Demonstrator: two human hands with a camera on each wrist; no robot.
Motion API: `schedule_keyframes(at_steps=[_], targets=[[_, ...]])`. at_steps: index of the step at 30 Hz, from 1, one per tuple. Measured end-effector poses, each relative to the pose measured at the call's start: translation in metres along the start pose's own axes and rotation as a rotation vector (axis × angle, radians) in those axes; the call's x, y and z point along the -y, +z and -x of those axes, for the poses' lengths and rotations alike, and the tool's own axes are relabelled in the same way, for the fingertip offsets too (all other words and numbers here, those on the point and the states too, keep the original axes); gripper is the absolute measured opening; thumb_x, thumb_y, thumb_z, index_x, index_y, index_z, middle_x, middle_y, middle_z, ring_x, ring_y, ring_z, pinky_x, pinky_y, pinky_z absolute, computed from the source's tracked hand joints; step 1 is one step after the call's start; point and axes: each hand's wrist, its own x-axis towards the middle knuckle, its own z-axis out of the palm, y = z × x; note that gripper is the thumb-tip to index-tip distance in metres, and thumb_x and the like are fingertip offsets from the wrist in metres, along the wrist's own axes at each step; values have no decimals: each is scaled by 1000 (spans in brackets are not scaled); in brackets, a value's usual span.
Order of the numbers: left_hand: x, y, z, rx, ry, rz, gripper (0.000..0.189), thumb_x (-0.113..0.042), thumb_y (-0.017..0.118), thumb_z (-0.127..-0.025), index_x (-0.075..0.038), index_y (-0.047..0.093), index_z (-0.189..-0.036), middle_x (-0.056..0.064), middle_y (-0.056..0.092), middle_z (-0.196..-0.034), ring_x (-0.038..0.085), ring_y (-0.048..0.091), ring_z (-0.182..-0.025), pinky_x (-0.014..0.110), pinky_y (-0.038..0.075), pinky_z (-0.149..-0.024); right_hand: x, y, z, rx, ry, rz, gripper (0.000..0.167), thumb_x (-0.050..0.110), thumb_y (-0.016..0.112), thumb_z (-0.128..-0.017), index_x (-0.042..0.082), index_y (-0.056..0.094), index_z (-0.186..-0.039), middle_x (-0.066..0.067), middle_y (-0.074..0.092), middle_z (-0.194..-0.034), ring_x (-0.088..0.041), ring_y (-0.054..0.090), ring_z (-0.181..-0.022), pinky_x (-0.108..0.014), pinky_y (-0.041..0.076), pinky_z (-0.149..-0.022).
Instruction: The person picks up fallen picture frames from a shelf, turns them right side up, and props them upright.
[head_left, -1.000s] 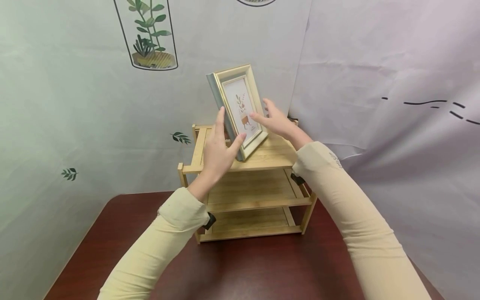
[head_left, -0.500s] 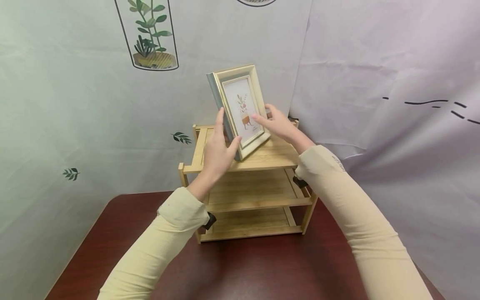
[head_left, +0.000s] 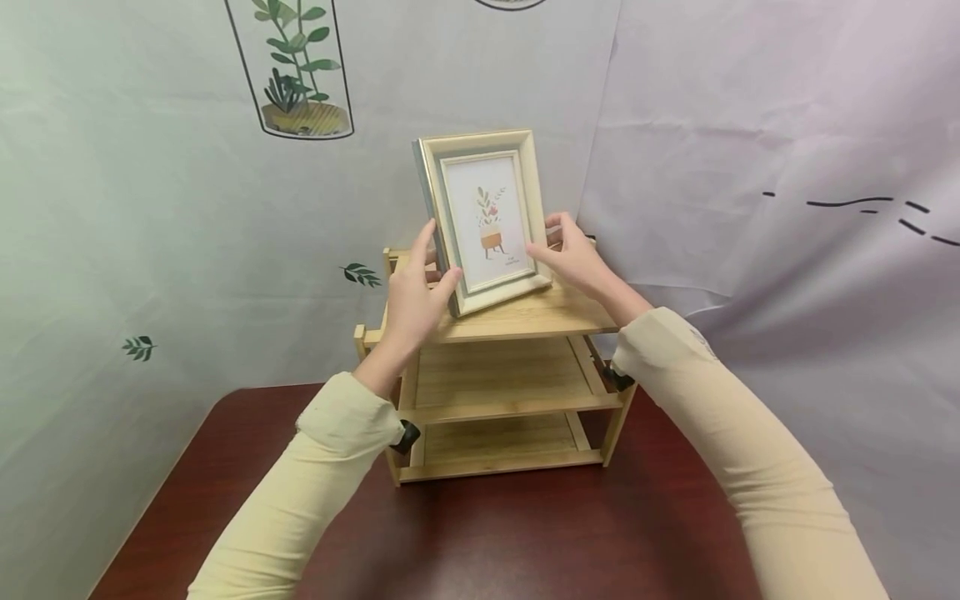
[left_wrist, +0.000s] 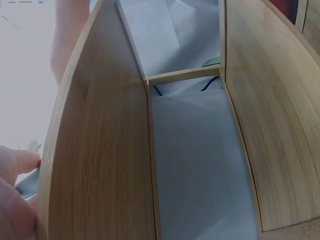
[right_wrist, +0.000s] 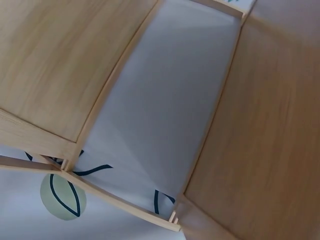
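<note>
A cream picture frame [head_left: 491, 221] with a potted-plant print stands leaning back on the top board of a three-tier wooden shelf [head_left: 517, 317]. My left hand [head_left: 411, 300] holds its lower left side, thumb at the front edge and fingers along the side. On the right edge, my right hand [head_left: 579, 257] grips with the thumb in front and fingers curled towards the back. In the left wrist view, part of a hand [left_wrist: 14, 192] shows beyond the board's edge. Only the shelf boards [right_wrist: 280, 125] appear in the right wrist view; the hand is hidden there.
The shelf stands on a dark red table [head_left: 495, 533]. Behind it hangs a pale cloth backdrop [head_left: 187, 208] printed with plants, and more creased cloth [head_left: 750, 275] hangs at the right. Two lower shelf boards [head_left: 502, 375] lie under the top one.
The picture frame has turned to face more to the front, its right side coming forward. Both hands have moved with it, the right one shifting right and down, the left one slightly left.
</note>
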Motion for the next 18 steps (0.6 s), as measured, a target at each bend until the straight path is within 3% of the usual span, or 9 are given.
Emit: schedule_keyframes(at_steps=[9,18], targets=[[6,-4,-3,10,-20,8,55,-18,53,-87,-19,32,-137,18,56,-118,30,61,-95,38,50,-79,-11,6,10,-102,-88,-38,41,13,55,-83,5,34,-117,-15,48,-103,-23,51,-90,-30,42,-78],[6,-3,-2,1,-29,-47,52,-17,50,-90,-18,32,-138,17,56,-117,30,61,-96,37,50,-80,-14,9,20,-189,-141,-8,39,9,50,-78,5,37,-114,-13,51,-95,-20,51,-79,-25,41,-69]])
